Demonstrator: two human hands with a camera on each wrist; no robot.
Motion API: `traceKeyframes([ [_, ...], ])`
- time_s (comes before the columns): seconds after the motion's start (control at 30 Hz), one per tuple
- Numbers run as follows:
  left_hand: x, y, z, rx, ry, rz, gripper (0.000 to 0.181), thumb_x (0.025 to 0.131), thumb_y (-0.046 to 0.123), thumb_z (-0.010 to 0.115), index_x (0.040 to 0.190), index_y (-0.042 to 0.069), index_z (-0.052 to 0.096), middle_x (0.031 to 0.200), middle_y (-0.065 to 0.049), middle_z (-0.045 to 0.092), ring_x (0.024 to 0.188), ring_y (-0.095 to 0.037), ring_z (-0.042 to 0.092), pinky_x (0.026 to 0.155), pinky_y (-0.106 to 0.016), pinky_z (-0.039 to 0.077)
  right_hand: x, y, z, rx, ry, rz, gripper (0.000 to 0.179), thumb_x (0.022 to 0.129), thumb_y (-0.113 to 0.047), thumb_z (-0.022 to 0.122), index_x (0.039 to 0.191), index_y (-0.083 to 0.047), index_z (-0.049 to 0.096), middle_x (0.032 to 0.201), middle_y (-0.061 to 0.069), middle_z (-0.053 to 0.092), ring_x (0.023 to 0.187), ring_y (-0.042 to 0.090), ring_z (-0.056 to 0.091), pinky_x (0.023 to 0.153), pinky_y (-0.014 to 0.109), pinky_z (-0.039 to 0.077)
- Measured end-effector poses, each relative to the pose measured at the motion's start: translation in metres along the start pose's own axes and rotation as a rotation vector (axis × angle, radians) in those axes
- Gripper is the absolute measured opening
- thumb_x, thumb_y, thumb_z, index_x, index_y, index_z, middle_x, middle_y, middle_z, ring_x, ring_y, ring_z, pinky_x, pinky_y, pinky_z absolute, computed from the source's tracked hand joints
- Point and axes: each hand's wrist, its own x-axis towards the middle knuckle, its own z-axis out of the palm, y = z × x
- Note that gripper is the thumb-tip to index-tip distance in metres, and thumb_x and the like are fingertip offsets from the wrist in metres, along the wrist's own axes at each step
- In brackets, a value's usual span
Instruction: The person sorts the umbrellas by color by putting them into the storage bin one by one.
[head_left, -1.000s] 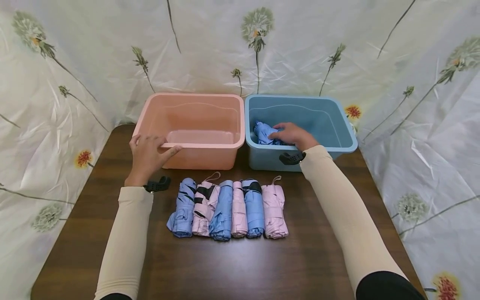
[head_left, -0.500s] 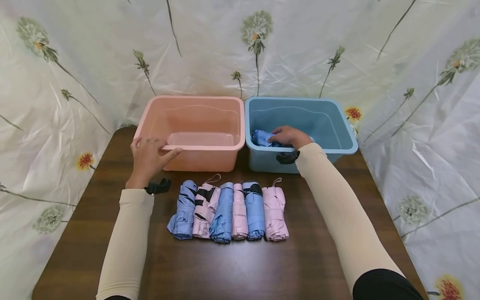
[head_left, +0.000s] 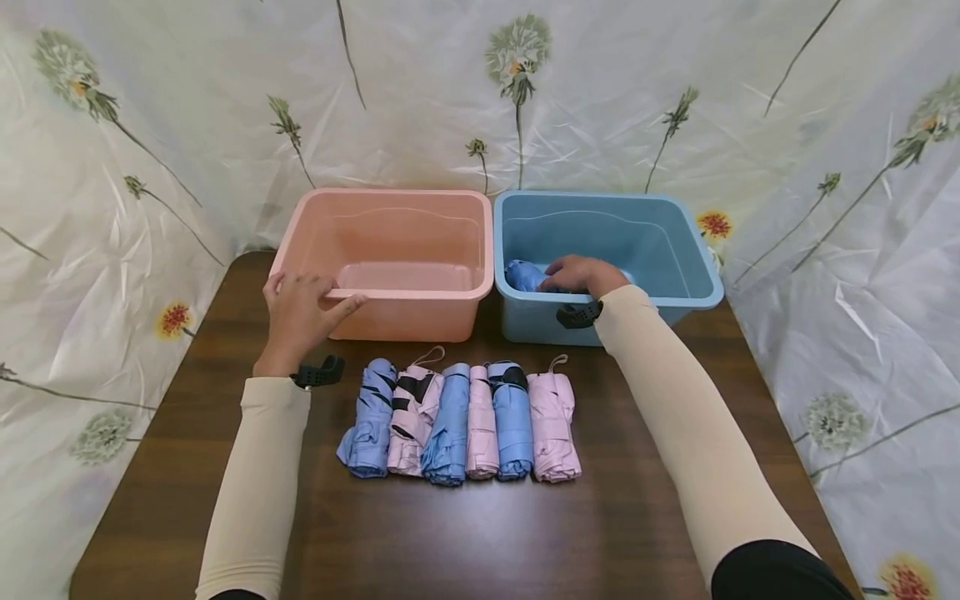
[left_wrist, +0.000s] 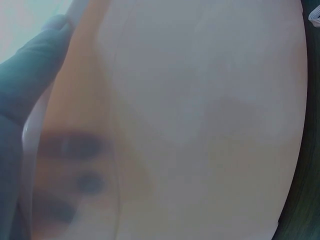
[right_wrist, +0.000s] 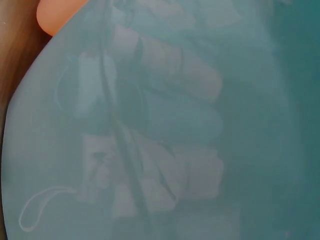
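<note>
My left hand (head_left: 296, 317) grips the near left rim of the pink bin (head_left: 405, 317), its fingers over the edge. In the left wrist view the thumb (left_wrist: 37, 65) lies along the rim, and dark finger shapes show through the wall. My right hand (head_left: 581, 273) reaches inside the blue bin (head_left: 547, 329), holding a folded blue umbrella (head_left: 523, 275) near the left end. The near wall partly hides that umbrella. The right wrist view is filled by the bin's outer wall (right_wrist: 165, 125) with reflections on it.
Several folded umbrellas lie side by side on the dark wooden table (head_left: 487, 542), alternating blue umbrella (head_left: 367, 425) and pink umbrella (head_left: 552, 425). Both bins stand against a flower-printed curtain (head_left: 420, 100) at the back.
My right hand has sunk slightly lower in the blue bin with the blue umbrella, of which less shows. My left hand keeps its hold on the pink bin's rim.
</note>
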Motion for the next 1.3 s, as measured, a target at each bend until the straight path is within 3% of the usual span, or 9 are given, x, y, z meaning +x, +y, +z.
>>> traceKeyframes([
  [0.13, -0.0003, 0.0001, 0.0007, 0.004, 0.005, 0.001, 0.047, 0.079, 0.052, 0.073, 0.080, 0.005, 0.066, 0.092, -0.015, 0.066, 0.098, -0.034, 0.050, 0.104, -0.058, 0.014, 0.0004, -0.0016, 0.0005, 0.000, -0.054, -0.040, 0.060, 0.095, -0.042, 0.054, 0.144, -0.010, 0.042, 0.145, 0.021, 0.039, 0.129, 0.039, 0.037, 0.106, 0.058, 0.028],
  [0.27, -0.0001, 0.0002, 0.0008, 0.007, 0.008, 0.002, 0.047, 0.079, 0.052, 0.073, 0.079, 0.006, 0.066, 0.090, -0.014, 0.066, 0.096, -0.034, 0.050, 0.104, -0.058, 0.014, 0.0005, -0.0036, 0.0006, 0.004, -0.101, -0.049, 0.070, 0.092, -0.052, 0.054, 0.146, -0.011, 0.039, 0.146, 0.019, 0.039, 0.131, 0.037, 0.037, 0.107, 0.055, 0.028],
  [0.4, 0.0001, 0.0005, 0.0004, 0.007, 0.007, 0.002, 0.048, 0.080, 0.053, 0.072, 0.081, 0.005, 0.066, 0.093, -0.015, 0.066, 0.098, -0.034, 0.050, 0.104, -0.058, 0.014, 0.0026, -0.0034, 0.0013, -0.021, -0.114, -0.055, 0.076, 0.089, -0.060, 0.052, 0.149, -0.017, 0.035, 0.153, 0.018, 0.028, 0.137, 0.037, 0.028, 0.108, 0.058, 0.024],
  [0.53, 0.0003, 0.0009, 0.0000, 0.009, 0.004, 0.002, 0.048, 0.080, 0.053, 0.072, 0.082, 0.005, 0.066, 0.094, -0.015, 0.066, 0.098, -0.035, 0.050, 0.104, -0.058, 0.014, 0.0049, -0.0010, 0.0022, -0.077, -0.119, -0.121, 0.074, 0.091, -0.061, 0.048, 0.152, -0.024, 0.029, 0.159, 0.017, 0.014, 0.143, 0.038, 0.015, 0.109, 0.062, 0.018],
  [0.77, -0.0004, 0.0016, -0.0001, 0.012, 0.002, 0.004, 0.047, 0.080, 0.051, 0.073, 0.082, 0.005, 0.066, 0.095, -0.016, 0.066, 0.098, -0.035, 0.049, 0.104, -0.058, 0.014, 0.0076, 0.0014, 0.0027, -0.050, -0.186, -0.227, 0.078, 0.091, -0.061, 0.047, 0.155, -0.028, 0.016, 0.161, 0.014, 0.002, 0.145, 0.037, 0.004, 0.110, 0.062, 0.013],
  [1.3, -0.0006, 0.0006, -0.0003, 0.003, 0.008, 0.013, 0.045, 0.079, 0.051, 0.073, 0.079, 0.006, 0.065, 0.092, -0.014, 0.066, 0.097, -0.034, 0.052, 0.105, -0.058, 0.014, 0.0069, -0.0008, 0.0013, -0.049, -0.187, -0.275, 0.083, 0.089, -0.063, 0.049, 0.155, -0.027, 0.013, 0.161, 0.014, 0.000, 0.146, 0.036, 0.002, 0.111, 0.060, 0.013],
])
